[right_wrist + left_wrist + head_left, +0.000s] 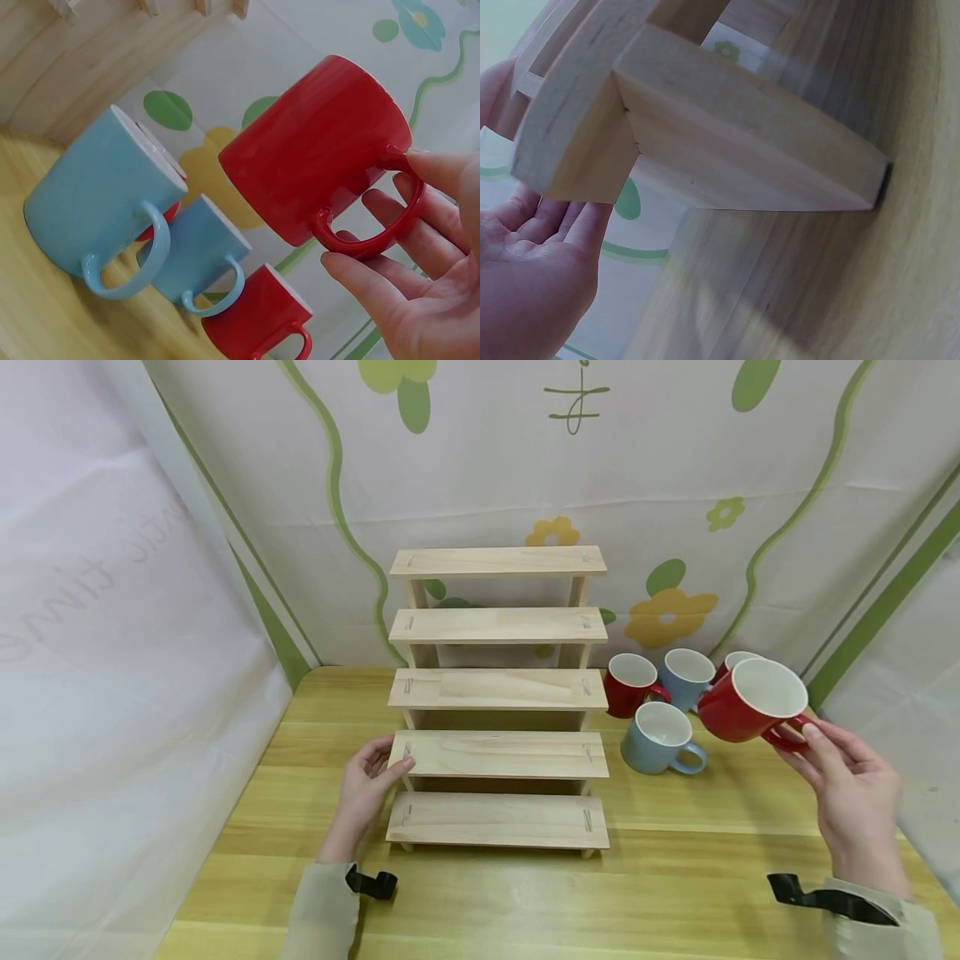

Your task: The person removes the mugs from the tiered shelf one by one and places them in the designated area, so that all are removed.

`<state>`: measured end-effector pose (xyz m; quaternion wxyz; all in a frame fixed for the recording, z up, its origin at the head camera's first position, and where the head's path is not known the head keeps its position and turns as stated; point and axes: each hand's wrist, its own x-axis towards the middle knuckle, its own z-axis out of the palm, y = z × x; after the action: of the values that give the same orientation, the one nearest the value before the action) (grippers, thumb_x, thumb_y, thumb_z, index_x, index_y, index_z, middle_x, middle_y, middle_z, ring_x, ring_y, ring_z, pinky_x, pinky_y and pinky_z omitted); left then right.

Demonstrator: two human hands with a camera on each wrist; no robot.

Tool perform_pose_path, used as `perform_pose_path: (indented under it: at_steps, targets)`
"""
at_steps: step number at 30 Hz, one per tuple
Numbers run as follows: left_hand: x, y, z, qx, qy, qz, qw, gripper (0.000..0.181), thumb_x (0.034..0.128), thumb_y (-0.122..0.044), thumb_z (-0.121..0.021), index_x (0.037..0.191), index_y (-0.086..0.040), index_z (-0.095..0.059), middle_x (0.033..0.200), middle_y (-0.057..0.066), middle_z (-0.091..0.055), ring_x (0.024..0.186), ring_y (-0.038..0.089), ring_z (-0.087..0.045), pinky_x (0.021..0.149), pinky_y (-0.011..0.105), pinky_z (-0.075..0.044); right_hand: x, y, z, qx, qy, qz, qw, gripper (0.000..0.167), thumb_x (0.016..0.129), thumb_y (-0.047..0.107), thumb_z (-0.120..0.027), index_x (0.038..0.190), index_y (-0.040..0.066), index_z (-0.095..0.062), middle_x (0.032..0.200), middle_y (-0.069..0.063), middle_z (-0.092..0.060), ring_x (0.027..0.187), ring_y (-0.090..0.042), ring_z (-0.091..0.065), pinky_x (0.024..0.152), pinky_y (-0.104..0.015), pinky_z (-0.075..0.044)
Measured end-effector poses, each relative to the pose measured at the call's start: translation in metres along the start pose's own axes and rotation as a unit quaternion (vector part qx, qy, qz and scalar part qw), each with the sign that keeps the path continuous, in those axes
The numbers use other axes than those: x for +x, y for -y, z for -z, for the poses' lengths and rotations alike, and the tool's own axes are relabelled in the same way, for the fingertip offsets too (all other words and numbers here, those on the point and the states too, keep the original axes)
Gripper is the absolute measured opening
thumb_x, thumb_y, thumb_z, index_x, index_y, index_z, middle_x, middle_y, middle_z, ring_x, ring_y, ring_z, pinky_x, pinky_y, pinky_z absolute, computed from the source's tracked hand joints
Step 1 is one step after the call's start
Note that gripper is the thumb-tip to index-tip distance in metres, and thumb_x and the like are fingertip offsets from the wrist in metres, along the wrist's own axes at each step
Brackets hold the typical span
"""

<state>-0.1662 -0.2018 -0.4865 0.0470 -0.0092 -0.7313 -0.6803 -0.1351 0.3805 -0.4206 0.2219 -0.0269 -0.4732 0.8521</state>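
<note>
In the head view, a stepped wooden display shelf (498,689) stands on the table. My left hand (367,785) holds the left end of its second board from the bottom, thumb on top. The left wrist view shows that hand's fingers partly hidden behind the wood. On the right, my right hand (855,785) pinches the handle of a red mug (731,714) with a white inside. This mug is tilted, raised above the table. The right wrist view shows fingers and thumb around the red handle (375,241).
Right of the shelf stand a front light-blue mug (643,747), a red mug (621,695), another light-blue mug (681,687) and a red mug (741,657) partly hidden behind the held one. A flower-printed white cloth (480,468) hangs behind the wooden table (480,902).
</note>
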Motion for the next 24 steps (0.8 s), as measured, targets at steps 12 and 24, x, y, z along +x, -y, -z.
perform_pose_path:
  at_steps: [12, 24]
  targets:
    - [0.0, 0.001, 0.001, 0.001, 0.0, 0.0, 1.0, 0.05, 0.0921, -0.008, -0.077, 0.135, 0.005, -0.055, 0.135, 0.019, -0.057, 0.124, 0.026, -0.053, 0.102, 0.022, -0.047, 0.006, -0.011, 0.018, -0.018, -0.017, -0.029, 0.9993, 0.027, 0.094, -0.008, -0.066, 0.12, -0.01, -0.068, 0.108, -0.012, -0.072, 0.093, -0.023, -0.074, 0.076, -0.034, -0.058]
    - [0.0, -0.001, 0.001, 0.008, -0.003, -0.001, 1.0, 0.049, 0.0919, -0.008, -0.077, 0.135, 0.004, -0.056, 0.134, 0.019, -0.058, 0.122, 0.024, -0.054, 0.1, 0.022, -0.047, 0.01, -0.023, 0.036, -0.017, -0.019, -0.056, 0.9981, 0.023, 0.094, -0.006, -0.067, 0.117, -0.009, -0.07, 0.108, -0.01, -0.072, 0.094, -0.023, -0.074, 0.078, -0.035, -0.057]
